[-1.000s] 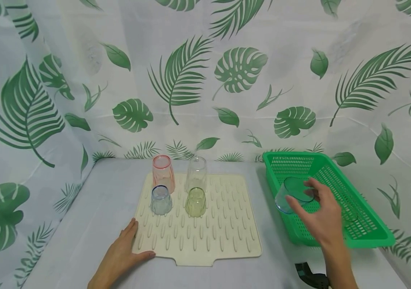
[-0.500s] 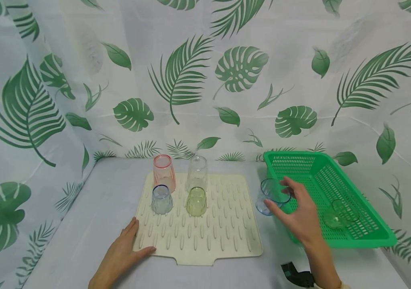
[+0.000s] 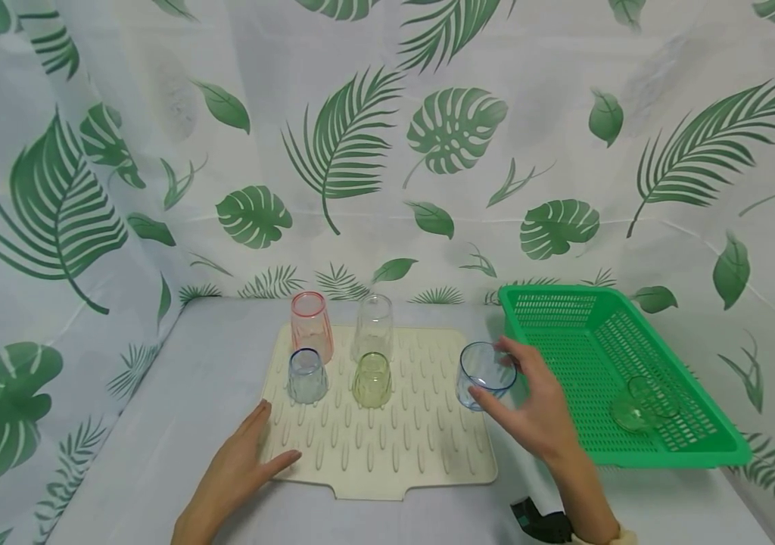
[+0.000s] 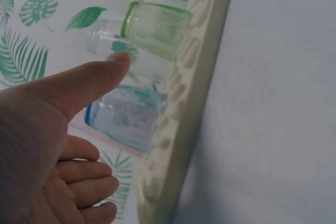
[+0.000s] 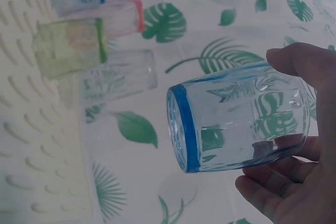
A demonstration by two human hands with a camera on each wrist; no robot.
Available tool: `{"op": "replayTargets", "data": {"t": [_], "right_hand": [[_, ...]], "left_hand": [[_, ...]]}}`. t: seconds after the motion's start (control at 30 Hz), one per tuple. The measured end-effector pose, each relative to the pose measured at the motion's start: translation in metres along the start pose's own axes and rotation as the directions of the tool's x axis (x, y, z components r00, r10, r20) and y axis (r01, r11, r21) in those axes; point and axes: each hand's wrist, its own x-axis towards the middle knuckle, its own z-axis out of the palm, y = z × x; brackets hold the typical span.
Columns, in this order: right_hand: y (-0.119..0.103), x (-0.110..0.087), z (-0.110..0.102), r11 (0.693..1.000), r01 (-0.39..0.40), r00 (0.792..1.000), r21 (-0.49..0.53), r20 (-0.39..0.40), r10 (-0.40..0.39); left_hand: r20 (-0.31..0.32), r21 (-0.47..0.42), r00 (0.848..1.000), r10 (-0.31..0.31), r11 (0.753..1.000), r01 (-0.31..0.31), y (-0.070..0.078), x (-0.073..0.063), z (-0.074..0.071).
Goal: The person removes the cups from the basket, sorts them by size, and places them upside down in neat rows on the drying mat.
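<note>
My right hand (image 3: 530, 409) grips a clear blue-rimmed glass (image 3: 486, 378) between thumb and fingers, above the right edge of a cream ridged drying mat (image 3: 421, 439). In the right wrist view, a thick blue band circles one end of this glass (image 5: 236, 119). My left hand (image 3: 234, 462) is at the mat's front left corner, thumb spread from straight fingers, holding nothing. Standing on the mat are a red-rimmed glass (image 3: 311, 325), a tall colourless glass (image 3: 375, 329), a short blue-rimmed glass (image 3: 307, 378) and a short yellow-green glass (image 3: 371, 382).
A green perforated basket (image 3: 633, 454) stands on the right, with a greenish glass (image 3: 633, 412) lying inside it. White cloth (image 3: 203, 363) covers the table. Behind hangs a leaf-patterned curtain (image 3: 360, 250).
My right hand has carried the blue-rimmed glass left, from over the basket to the mat's right edge. My left hand has shifted slightly right, its fingertips now overlapping the mat's left edge.
</note>
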Motion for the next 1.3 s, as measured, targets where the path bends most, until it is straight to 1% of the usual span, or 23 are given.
{"op": "replayTargets", "data": {"t": [0.07,0.2,0.37,0.43,0.63,0.83,0.93,1.1,1.2,1.3], "right_hand": [[-0.001,0.0,0.002,1.0,0.023,1.0,0.013,0.006,-0.023],[-0.004,0.0,0.007,0.998,0.053,0.998,0.017,0.026,-0.053],[-0.009,-0.002,0.014,0.999,0.036,0.997,-0.001,0.072,-0.036],[-0.011,-0.003,0.017,0.999,0.03,0.996,0.011,0.087,-0.031],[-0.019,-0.003,0.024,0.996,0.068,0.99,0.05,0.122,-0.073],[-0.027,-0.004,0.031,0.985,0.096,0.979,0.141,0.167,-0.119],[-0.031,-0.004,0.033,0.977,0.103,0.971,0.184,0.192,-0.139],[-0.037,-0.004,0.036,0.965,0.101,0.957,0.242,0.241,-0.16],[-0.04,-0.005,0.037,0.959,0.088,0.948,0.27,0.272,-0.163],[-0.042,-0.006,0.038,0.952,0.079,0.94,0.295,0.296,-0.169]], "left_hand": [[-0.011,-0.003,1.0,0.022,1.0,-0.022,0.006,0.003,-0.001],[-0.025,-0.034,0.998,0.065,0.997,-0.065,0.023,0.007,-0.004],[-0.054,-0.067,0.987,0.15,0.986,-0.153,0.048,0.011,-0.008],[-0.058,-0.076,0.981,0.183,0.979,-0.187,0.058,0.011,-0.01],[-0.061,-0.141,0.962,0.264,0.952,-0.271,0.085,0.014,-0.013],[-0.064,-0.213,0.943,0.327,0.918,-0.333,0.106,0.019,-0.012],[-0.057,-0.24,0.928,0.369,0.897,-0.371,0.116,0.022,-0.011],[-0.051,-0.277,0.89,0.452,0.85,-0.448,0.129,0.027,-0.009],[-0.047,-0.302,0.87,0.491,0.823,-0.481,0.134,0.03,-0.007],[-0.044,-0.332,0.855,0.516,0.8,-0.5,0.139,0.031,-0.005]]}}
